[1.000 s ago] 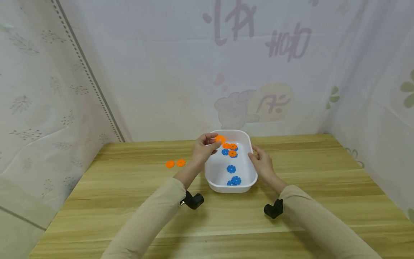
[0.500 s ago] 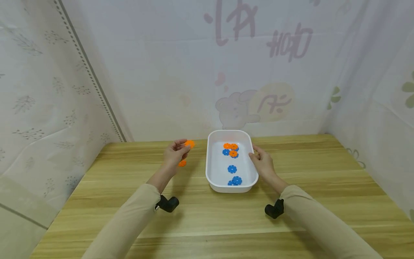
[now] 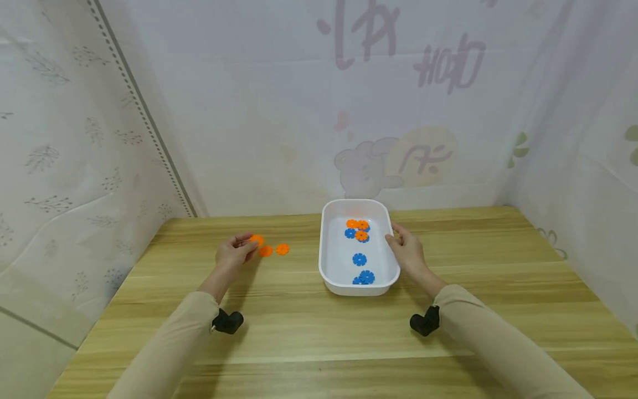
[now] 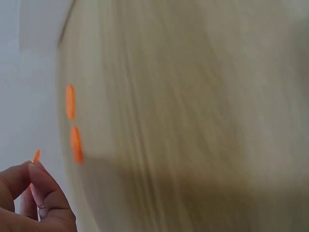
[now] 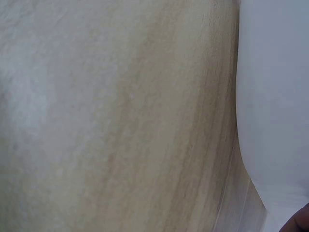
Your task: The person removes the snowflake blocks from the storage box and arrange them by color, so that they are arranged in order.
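Observation:
Between thumb and fingers my left hand pinches an orange notched plastic disc, held above the table's left part. Just right of it two more orange discs lie flat on the wood. In the left wrist view the pinched disc shows edge-on at the fingertips. My right hand grips the right rim of a white rectangular tub, thumb over the rim. Inside the tub are several blue discs toward the front and middle, with three orange discs near the back, some overlapping blue ones.
The wood-grain table runs back to a pale printed cloth hanging behind it and at both sides. A black wrist camera sits on the left sleeve, another camera on the right.
My left hand has moved left from over the tub to the two orange discs on the table, still pinching its orange disc. The right hand stays on the tub's rim.

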Demonstrator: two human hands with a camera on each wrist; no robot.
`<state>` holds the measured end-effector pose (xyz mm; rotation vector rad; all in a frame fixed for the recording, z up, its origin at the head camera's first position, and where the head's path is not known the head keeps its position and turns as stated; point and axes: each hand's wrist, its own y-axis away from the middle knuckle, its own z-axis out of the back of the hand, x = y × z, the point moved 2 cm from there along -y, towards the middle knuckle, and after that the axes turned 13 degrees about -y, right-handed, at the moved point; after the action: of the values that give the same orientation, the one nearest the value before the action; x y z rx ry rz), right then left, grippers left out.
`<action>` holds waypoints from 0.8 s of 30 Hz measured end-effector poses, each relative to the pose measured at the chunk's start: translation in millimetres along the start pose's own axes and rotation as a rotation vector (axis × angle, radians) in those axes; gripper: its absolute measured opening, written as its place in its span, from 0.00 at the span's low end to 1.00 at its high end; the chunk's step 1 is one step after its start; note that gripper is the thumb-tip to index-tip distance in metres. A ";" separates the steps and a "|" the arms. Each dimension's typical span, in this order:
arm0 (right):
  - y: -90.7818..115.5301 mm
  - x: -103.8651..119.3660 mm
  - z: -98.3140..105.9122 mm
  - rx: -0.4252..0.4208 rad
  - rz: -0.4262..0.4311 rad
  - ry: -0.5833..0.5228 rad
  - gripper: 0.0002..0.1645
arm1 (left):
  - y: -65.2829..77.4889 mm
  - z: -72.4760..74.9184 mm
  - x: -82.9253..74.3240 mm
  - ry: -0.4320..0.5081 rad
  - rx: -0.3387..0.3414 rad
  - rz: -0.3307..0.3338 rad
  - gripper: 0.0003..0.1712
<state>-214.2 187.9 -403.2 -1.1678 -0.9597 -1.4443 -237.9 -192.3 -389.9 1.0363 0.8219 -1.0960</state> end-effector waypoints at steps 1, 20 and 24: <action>0.3 0.1 -0.1 0.002 -0.002 0.000 0.29 | -0.8 2.1 2.1 -0.021 -0.001 0.002 0.26; -0.7 -0.7 0.1 0.006 -0.008 -0.003 0.29 | -9.2 18.9 18.0 -0.291 -0.084 -0.023 0.19; -0.5 -0.4 0.5 0.012 -0.001 -0.004 0.29 | -8.2 19.0 18.3 -0.381 -0.109 -0.050 0.18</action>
<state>-214.6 188.6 -403.5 -1.1624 -0.9701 -1.4356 -240.2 -216.7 -402.6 0.6888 0.5940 -1.2288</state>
